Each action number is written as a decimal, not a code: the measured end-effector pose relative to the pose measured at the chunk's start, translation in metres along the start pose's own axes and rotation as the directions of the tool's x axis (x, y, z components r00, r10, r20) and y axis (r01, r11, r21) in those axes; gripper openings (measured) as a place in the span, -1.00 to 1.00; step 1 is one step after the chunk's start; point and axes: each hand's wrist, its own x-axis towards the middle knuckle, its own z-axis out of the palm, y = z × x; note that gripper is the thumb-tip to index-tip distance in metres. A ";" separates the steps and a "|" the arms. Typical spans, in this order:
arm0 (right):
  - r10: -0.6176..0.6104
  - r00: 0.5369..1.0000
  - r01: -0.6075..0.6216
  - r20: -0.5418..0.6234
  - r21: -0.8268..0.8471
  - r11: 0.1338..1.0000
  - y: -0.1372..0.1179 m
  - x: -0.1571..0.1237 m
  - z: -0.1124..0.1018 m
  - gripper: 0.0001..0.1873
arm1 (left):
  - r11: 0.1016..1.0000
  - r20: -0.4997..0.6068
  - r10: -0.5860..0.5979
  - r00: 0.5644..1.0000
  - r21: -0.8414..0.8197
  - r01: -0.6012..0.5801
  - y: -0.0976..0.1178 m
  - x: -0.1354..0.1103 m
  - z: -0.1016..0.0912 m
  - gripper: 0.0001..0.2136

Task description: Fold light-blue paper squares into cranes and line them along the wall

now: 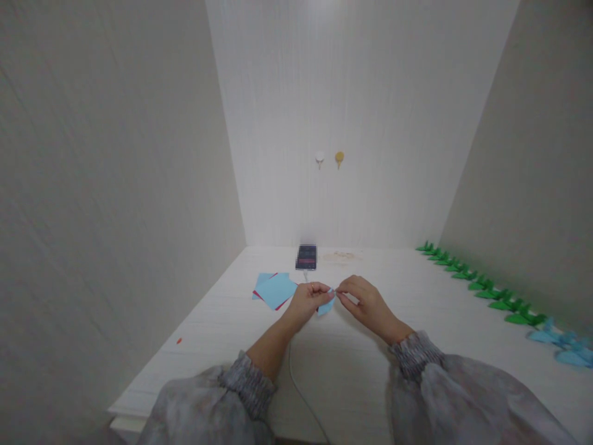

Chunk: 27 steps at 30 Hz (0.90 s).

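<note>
Between my hands is a small folded piece of light blue paper (326,307), held above the white table. My left hand (309,301) pinches it between thumb and fingers, with a ring showing on one finger. On the other side, my right hand (365,304) has its thumb and fingertips closed at the paper's upper right edge. How the paper is folded there is partly hidden by the fingers. Just left of my left hand lies a loose stack of square blue sheets (277,289), with red edges peeking out beneath.
Behind my hands a phone (306,257) lies at the back, with a white cable (296,377) running toward me. Along the right wall stands a row of green folded paper pieces (484,287), ending in blue ones (574,357). A red scrap (179,340) lies left. Two hooks (340,158) are on the wall.
</note>
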 end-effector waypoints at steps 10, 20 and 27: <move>0.006 0.999 -0.008 -0.035 -0.066 0.998 0.000 -0.003 0.003 -0.90 | 0.999 0.011 0.028 1.000 -0.029 -0.027 -0.002 0.003 0.003 -0.75; -0.010 0.999 0.006 -0.034 -0.131 0.991 -0.003 -0.002 0.003 -0.89 | 0.999 -0.010 0.035 0.999 -0.029 -0.035 -0.002 0.003 0.004 -0.76; -0.102 0.995 0.101 0.009 -0.241 0.965 0.000 -0.004 0.002 -0.89 | 1.000 -0.004 0.012 1.000 -0.010 -0.012 0.000 0.002 0.004 -0.75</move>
